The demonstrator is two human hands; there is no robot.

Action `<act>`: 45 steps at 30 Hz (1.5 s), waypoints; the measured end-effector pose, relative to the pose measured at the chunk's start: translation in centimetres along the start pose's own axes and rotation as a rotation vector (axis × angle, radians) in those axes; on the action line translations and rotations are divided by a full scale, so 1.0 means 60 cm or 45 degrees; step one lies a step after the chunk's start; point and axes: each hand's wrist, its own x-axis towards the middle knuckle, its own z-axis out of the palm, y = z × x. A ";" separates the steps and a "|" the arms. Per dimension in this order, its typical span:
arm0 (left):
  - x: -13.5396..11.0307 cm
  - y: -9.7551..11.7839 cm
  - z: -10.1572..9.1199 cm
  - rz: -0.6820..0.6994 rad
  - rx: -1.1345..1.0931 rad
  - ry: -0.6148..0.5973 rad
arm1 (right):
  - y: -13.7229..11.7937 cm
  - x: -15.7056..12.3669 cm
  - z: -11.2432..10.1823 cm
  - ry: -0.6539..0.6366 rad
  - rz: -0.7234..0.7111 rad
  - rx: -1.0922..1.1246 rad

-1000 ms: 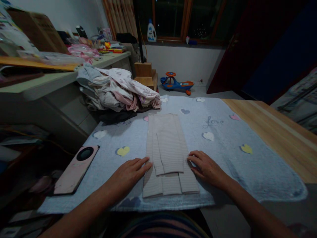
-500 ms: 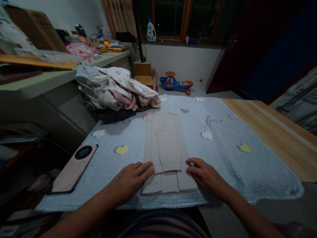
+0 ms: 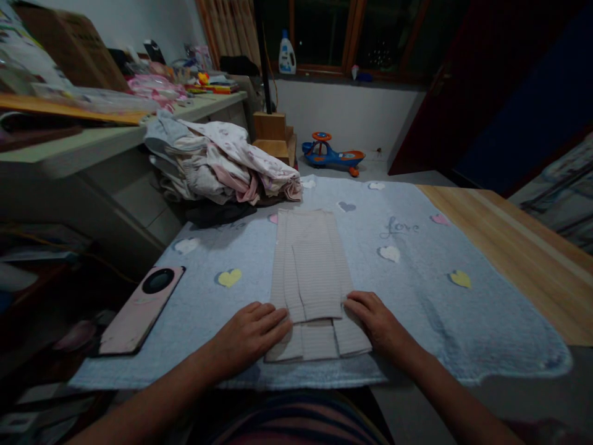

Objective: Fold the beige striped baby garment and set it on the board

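Note:
A pale beige, finely striped long-sleeved top (image 3: 319, 266) lies flat, folded into a narrow strip with its sleeves laid inward. Its wider lower end is nearest my body. My left hand (image 3: 252, 330) rests on the lower left edge, fingers stretched over the cloth. On the opposite edge, my right hand (image 3: 380, 321) touches the fabric with its fingertips, the fingers slightly bent. Neither thumb shows clearly. Underneath is a light blue blanket (image 3: 407, 309) printed with hearts.
A pink phone (image 3: 141, 315) lies face down on the blanket's left side. Behind it is a heap of crumpled clothes (image 3: 222, 161) beside a cluttered desk (image 3: 115, 145). Bare wooden tabletop (image 3: 519, 247) shows at right. A blue and orange ride-on toy (image 3: 331, 154) stands on the floor beyond.
My right hand has shifted slightly inward onto the top's right edge. My left fingers reach a little farther over the left edge. The view has tilted slightly.

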 end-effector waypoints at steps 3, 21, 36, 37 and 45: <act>-0.007 0.002 0.000 -0.045 -0.003 -0.011 | 0.001 0.004 0.001 -0.076 0.020 -0.088; 0.039 -0.037 0.024 -0.166 -0.432 -0.175 | 0.006 0.045 -0.017 -0.411 -0.099 -0.022; 0.102 -0.097 -0.011 -0.596 -1.469 -0.162 | 0.026 0.159 -0.080 -0.538 0.173 0.776; 0.109 -0.103 -0.011 -0.702 -1.530 -0.117 | 0.033 0.168 -0.080 -0.515 0.206 0.764; 0.154 -0.151 0.024 -1.448 -2.271 0.101 | 0.099 0.216 -0.052 -0.322 0.690 1.233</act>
